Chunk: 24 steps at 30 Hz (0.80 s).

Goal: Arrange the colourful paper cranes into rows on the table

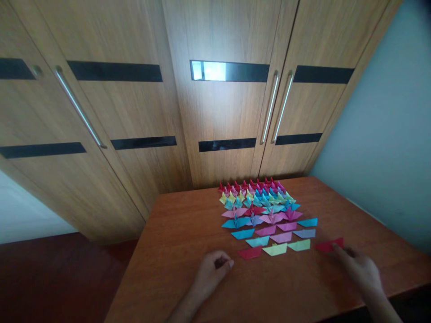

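Observation:
My right hand [360, 268] is at the right of the table, its fingertips on a red folded paper piece [326, 246] that stands a little apart from the others. Its thumb is partly hidden. My left hand [213, 270] is just above the table, fingers curled and thumb bent in, with nothing visible between them. Nearest to it is another red folded paper piece [249, 253]. A pale yellow-green folded piece [275, 249] and a similar one [299, 245] continue that front row. Several blue, pink and lilac folded pieces lie in rows behind.
Behind the flat pieces stand several rows of origami cranes [257, 197] in red, pink, yellow and blue. The brown wooden table [178, 242] reaches back to a wooden wardrobe [222, 116] with metal handles. A pale blue wall [387, 148] rises on the right.

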Available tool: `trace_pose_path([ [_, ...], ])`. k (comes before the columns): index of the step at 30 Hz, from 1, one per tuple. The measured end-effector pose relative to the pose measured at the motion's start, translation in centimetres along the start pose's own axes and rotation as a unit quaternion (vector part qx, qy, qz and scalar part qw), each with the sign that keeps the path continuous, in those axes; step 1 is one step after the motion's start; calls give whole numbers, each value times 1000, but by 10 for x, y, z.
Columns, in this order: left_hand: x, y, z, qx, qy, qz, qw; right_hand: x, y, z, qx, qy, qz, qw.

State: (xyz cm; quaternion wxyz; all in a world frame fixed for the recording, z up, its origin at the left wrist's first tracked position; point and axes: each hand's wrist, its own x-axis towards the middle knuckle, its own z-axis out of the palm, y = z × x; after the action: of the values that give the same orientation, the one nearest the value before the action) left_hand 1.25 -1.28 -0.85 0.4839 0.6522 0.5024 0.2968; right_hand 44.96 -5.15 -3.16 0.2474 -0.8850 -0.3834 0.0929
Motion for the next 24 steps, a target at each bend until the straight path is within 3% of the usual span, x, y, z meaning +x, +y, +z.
trace_pose_path([
  [3, 0, -1, 0, 3, 1, 2, 1000, 4, -2, 5, -75, -61, 54, 994],
  [24, -1, -1, 0, 11, -1, 0, 1000, 12, -17, 20, -114, -35, 68, 990],
])
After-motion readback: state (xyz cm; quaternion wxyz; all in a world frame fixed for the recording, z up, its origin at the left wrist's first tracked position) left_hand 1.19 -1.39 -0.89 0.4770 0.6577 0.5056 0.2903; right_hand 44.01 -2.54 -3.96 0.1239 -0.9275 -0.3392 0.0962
